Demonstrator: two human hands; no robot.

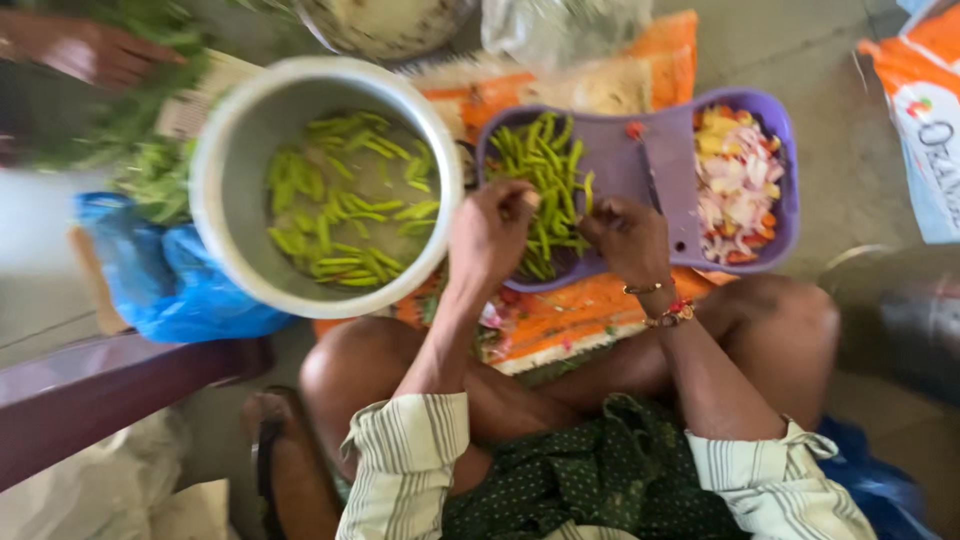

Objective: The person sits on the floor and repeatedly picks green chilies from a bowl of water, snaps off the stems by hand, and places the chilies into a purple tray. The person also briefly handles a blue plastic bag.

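We pinch one green chilli point(553, 205) between both hands, left hand point(490, 232), right hand point(628, 238), over purple tray point(665, 160) front edge; pot point(325, 185) rim just left.

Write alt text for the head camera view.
Seen from above, a seated person's left hand and right hand work on green chillies in a purple tray. A metal pot of chilli pieces sits to the left, chopped vegetables to the right.
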